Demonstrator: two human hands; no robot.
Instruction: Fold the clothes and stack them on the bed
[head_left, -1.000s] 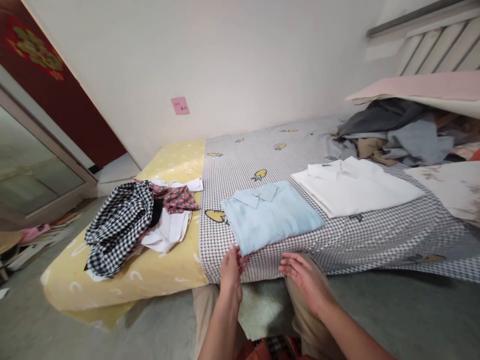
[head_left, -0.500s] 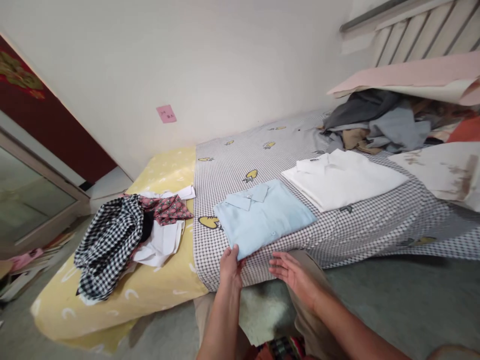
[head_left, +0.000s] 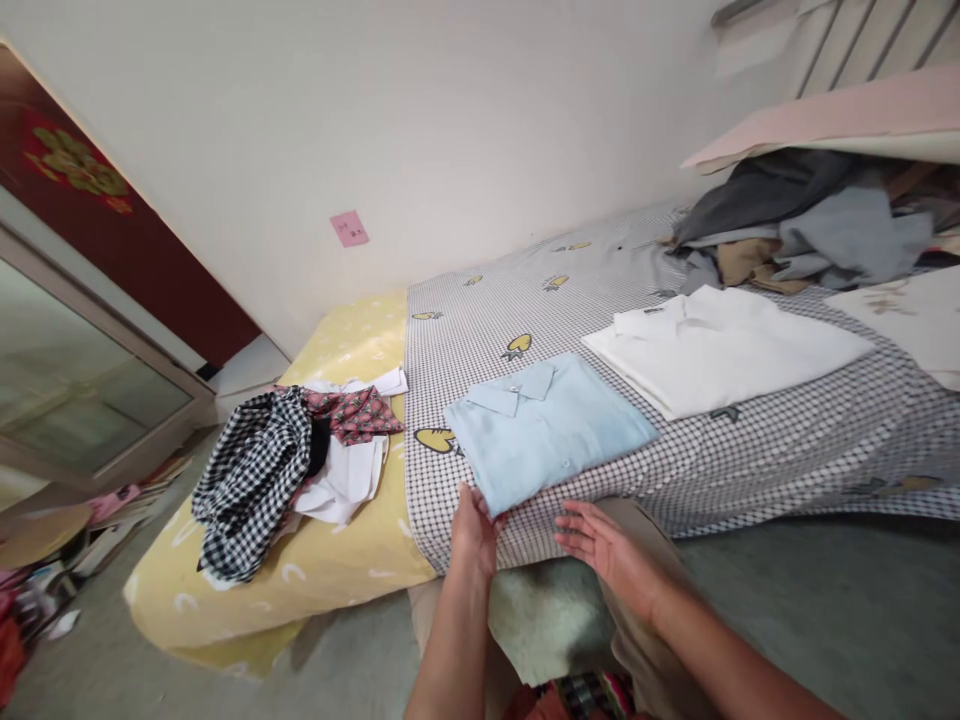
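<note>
A light blue collared shirt [head_left: 559,425] lies folded on the bed, its collar toward the wall. My left hand [head_left: 476,530] is at its near left corner, thumb beside the edge and fingers close against the corner; the thumb is not over the fabric. My right hand [head_left: 607,555] hovers just off the bed's front edge, fingers spread, holding nothing. Right of the blue shirt rests a folded white shirt [head_left: 727,350]. A loose heap to the left has a black-and-white checked garment [head_left: 251,470], a red patterned cloth [head_left: 356,412] and white cloth [head_left: 345,480].
The bed has a grey checked sheet [head_left: 480,310] and a yellow cover [head_left: 367,570]. Dark and grey clothes [head_left: 847,225] are piled at the far right under a pink board [head_left: 832,120]. Floor clutter [head_left: 67,560] lies left, beside a glass-fronted cabinet [head_left: 82,370].
The view has turned slightly left, so the bed and clothes appear further right. My left thumb has come off the blue shirt's corner. My right hand keeps about the same pose.
</note>
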